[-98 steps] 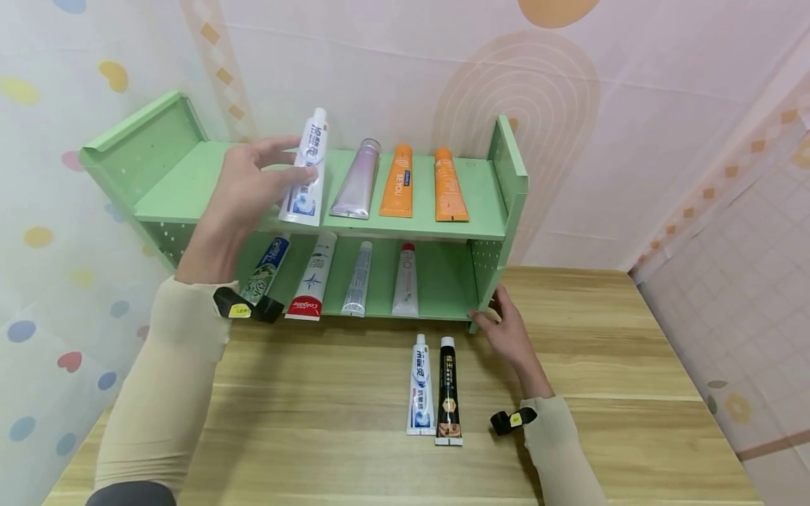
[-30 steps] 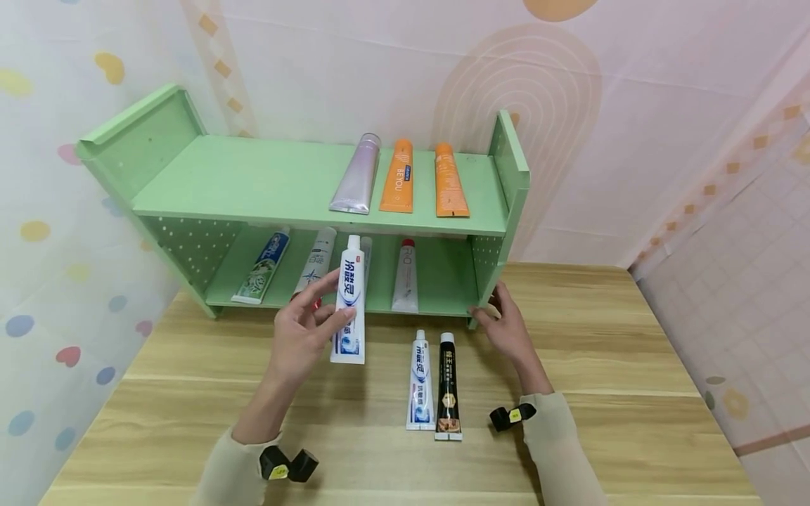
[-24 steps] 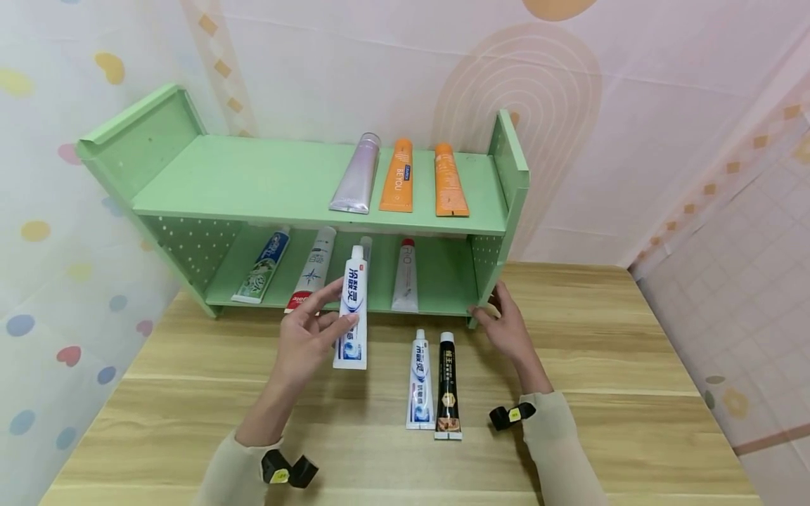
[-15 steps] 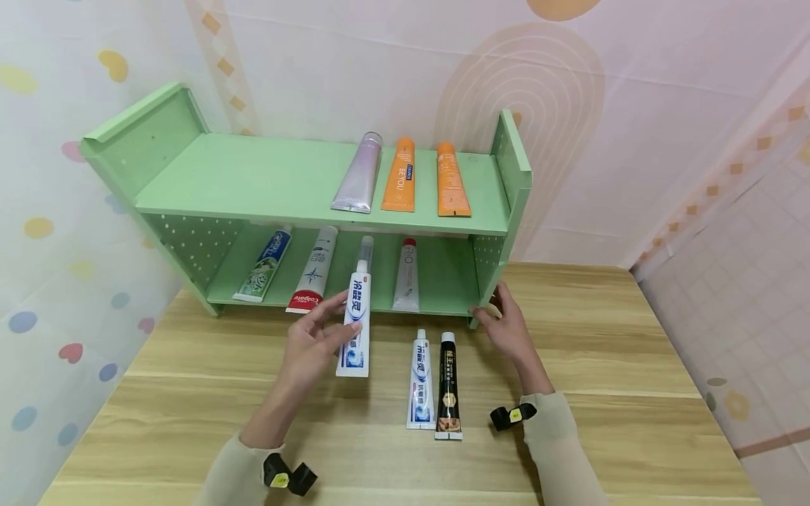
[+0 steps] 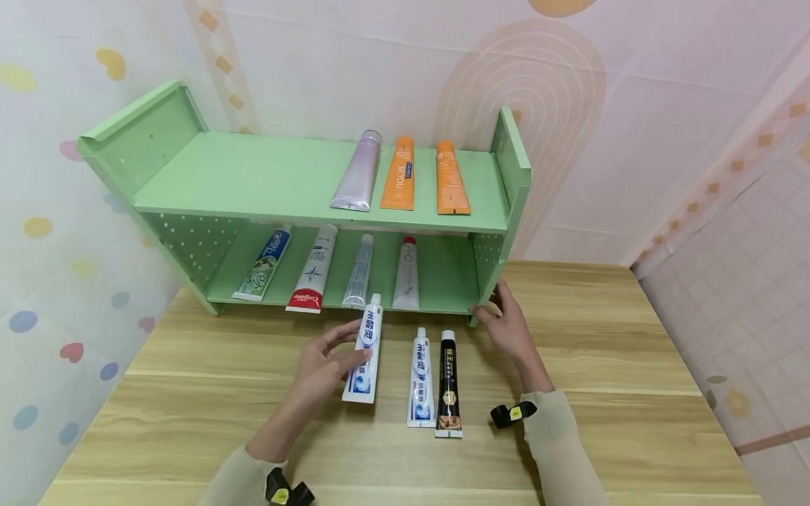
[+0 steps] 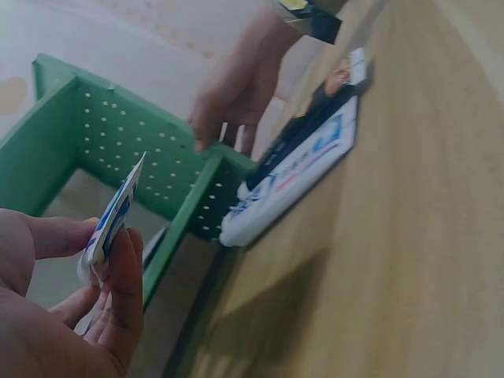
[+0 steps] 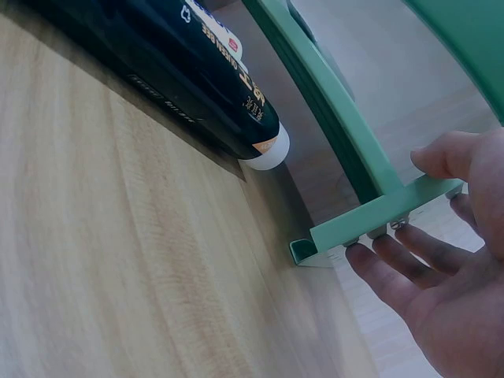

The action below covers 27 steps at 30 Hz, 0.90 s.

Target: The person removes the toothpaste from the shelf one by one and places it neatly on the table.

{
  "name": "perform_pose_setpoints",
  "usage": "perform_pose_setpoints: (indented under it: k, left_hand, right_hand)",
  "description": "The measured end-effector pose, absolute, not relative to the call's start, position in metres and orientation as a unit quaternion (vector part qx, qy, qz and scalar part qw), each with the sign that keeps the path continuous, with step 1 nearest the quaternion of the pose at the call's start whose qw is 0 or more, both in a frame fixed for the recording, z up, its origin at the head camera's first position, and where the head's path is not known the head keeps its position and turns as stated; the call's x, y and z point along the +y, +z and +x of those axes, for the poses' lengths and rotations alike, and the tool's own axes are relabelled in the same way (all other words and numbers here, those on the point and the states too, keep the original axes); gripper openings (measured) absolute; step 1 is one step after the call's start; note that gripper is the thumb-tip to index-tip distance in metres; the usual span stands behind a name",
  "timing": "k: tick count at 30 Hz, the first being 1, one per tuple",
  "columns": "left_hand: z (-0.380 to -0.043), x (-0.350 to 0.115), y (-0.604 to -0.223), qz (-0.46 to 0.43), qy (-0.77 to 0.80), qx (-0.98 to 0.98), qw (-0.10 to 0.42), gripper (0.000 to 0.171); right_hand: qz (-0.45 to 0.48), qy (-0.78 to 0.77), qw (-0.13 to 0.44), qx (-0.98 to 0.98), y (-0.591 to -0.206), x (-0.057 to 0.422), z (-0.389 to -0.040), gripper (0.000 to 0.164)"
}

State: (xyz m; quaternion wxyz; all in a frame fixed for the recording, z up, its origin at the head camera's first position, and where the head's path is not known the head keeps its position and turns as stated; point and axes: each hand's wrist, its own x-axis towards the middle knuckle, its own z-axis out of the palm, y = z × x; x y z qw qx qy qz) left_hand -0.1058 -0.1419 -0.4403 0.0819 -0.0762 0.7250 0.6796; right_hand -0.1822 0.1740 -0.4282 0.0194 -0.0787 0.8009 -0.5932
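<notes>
My left hand [image 5: 323, 367] pinches a white and blue toothpaste tube [image 5: 370, 334] between thumb and fingers, cap away from me, just above the table in front of the shelf. In the left wrist view that tube [image 6: 116, 216] shows nearly edge-on. My right hand [image 5: 508, 332] grips the lower right end of the green two-tier shelf [image 5: 253, 179]; the right wrist view has the thumb on one side of the panel [image 7: 386, 213] and fingers on the other. To the right of the held tube, a similar white and blue tube [image 5: 420, 386] and a black tube [image 5: 448, 390] lie side by side.
On the upper tier lie a lilac tube [image 5: 359, 172] and two orange tubes [image 5: 399, 176]. The lower tier bears several tubes: a green-blue one [image 5: 264, 263], a red-white Colgate one [image 5: 313, 270], a silvery one [image 5: 358, 270] and a red-capped one [image 5: 406, 274]. Patterned cloth hangs behind.
My left hand has brought the white and blue toothpaste tube from the upper tier down toward the table, lately drifting slightly right. My right hand stays on the shelf's end.
</notes>
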Motion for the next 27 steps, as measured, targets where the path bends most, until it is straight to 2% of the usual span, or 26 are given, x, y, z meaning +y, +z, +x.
perform_pose_setpoints:
  k: [11,27]
  left_hand:
    - [-0.101,-0.127,-0.462,-0.093,0.642,0.758,0.069,0.055]
    - [-0.104,-0.102,-0.472,-0.082,0.613,0.782,0.084,0.057]
  right_hand:
    - [-0.082,-0.590,0.014,0.803,-0.428,0.174,-0.181,0.069]
    - [-0.080,-0.588,0.019,0.805,-0.427,0.174,-0.181,0.069]
